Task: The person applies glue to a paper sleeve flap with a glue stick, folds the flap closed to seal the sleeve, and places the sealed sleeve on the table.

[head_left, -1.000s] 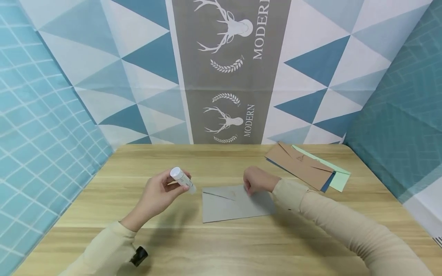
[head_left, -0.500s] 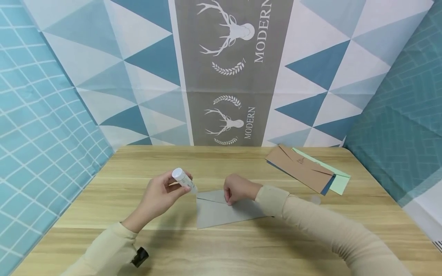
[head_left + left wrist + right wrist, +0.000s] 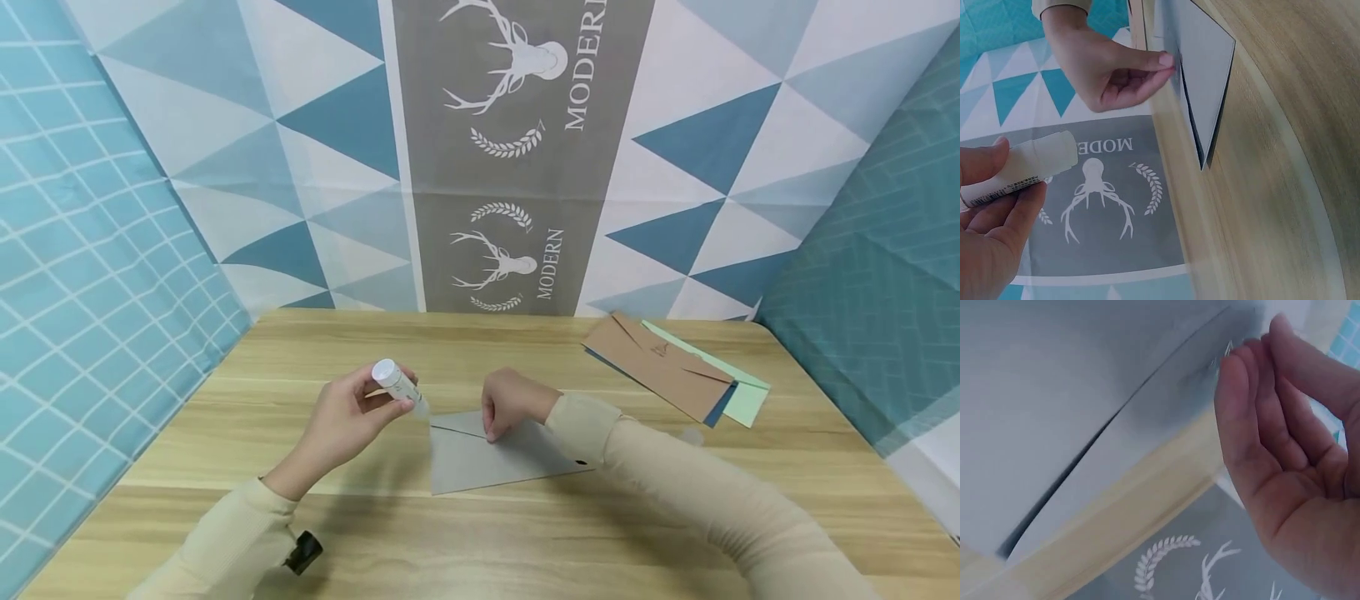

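Note:
In the head view my left hand [image 3: 347, 423] grips a white glue stick [image 3: 397, 380], tilted above the table left of a grey envelope [image 3: 480, 462]. The left wrist view shows that glue stick [image 3: 1019, 169] between thumb and fingers, its pale end pointing at the envelope. My right hand [image 3: 513, 400] is over the envelope with curled fingers, thumb and index finger at the tip of its flap. In the right wrist view a dark gap runs along the edge of the flap [image 3: 1085, 506], beside the right hand [image 3: 1291, 444]; the exact contact at the fingertips is partly hidden.
At the back right lie a brown envelope [image 3: 652, 358], a blue one under it and a light green one [image 3: 750, 404]. A small translucent round piece [image 3: 692, 435] sits on the wooden table [image 3: 450, 550] beyond the right sleeve. Patterned cloths stand behind and at both sides.
My right hand has moved left along the grey envelope to the flap's tip, and the envelope has shifted slightly left. The translucent piece has come into view. My left hand stays almost still.

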### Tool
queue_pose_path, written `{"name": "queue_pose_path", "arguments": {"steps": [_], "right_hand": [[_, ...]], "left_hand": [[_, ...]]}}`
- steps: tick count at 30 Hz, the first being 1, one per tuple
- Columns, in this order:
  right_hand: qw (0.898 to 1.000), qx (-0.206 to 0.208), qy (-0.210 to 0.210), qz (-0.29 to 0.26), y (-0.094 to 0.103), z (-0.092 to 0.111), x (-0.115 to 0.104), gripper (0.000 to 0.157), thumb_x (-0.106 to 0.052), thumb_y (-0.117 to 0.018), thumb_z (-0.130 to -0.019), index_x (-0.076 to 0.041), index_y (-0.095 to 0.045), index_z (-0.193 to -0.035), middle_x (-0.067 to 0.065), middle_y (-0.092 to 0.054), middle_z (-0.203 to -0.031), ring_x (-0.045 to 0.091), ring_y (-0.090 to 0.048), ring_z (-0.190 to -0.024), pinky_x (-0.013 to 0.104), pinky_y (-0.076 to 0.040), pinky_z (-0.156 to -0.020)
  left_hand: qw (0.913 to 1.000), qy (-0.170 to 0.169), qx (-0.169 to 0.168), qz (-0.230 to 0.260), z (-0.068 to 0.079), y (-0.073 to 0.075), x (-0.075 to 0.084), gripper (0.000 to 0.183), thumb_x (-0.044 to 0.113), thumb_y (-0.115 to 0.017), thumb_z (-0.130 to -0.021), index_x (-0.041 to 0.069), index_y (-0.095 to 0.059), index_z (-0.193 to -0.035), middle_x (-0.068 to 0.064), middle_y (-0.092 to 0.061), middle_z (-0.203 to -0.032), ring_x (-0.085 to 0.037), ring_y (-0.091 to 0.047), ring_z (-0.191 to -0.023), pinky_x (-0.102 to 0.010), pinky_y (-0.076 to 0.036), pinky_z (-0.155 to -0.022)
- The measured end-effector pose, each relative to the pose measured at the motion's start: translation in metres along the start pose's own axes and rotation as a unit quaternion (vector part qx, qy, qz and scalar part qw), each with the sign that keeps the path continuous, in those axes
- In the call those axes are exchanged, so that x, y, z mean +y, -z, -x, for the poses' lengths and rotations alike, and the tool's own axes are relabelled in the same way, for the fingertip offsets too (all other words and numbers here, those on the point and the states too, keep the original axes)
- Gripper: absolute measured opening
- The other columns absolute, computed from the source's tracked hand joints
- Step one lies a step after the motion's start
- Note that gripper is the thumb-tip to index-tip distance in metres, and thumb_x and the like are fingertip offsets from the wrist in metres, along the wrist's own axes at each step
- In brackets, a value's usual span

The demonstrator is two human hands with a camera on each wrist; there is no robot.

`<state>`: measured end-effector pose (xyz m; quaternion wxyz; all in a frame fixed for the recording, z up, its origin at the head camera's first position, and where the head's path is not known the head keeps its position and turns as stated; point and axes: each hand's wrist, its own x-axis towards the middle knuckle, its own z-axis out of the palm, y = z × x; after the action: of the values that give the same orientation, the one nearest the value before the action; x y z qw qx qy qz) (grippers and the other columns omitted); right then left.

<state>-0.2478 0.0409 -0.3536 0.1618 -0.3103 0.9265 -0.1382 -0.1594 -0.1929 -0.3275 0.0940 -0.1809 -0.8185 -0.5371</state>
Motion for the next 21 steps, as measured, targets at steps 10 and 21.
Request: {"name": "queue_pose_path", "arguments": {"steps": [10,21], "right_hand": [[0.999,0.005,-0.038,0.017,0.000,-0.008,-0.002,0.019,-0.007,-0.084,-0.069,-0.011,-0.073,-0.055,-0.002,-0.060,-0.047,0.005,-0.048,-0.047,0.015,-0.037,-0.056],[0.999,0.010,-0.034,-0.017,-0.001,-0.015,-0.014,0.018,-0.009,-0.084,-0.069,-0.007,-0.072,-0.057,0.011,-0.069,-0.057,0.006,-0.046,-0.040,0.015,-0.037,-0.047]], "left_hand": [[0.9999,-0.009,0.002,0.006,-0.002,-0.001,0.000,0.030,0.000,-0.073,-0.081,0.002,-0.064,-0.109,-0.018,-0.069,-0.110,0.005,-0.066,-0.095,-0.024,-0.058,-0.085],[0.9999,0.009,-0.002,0.004,-0.002,-0.004,-0.006,0.030,0.000,-0.074,-0.080,0.002,-0.065,-0.109,-0.018,-0.070,-0.109,0.005,-0.066,-0.094,-0.024,-0.058,-0.085]]}}
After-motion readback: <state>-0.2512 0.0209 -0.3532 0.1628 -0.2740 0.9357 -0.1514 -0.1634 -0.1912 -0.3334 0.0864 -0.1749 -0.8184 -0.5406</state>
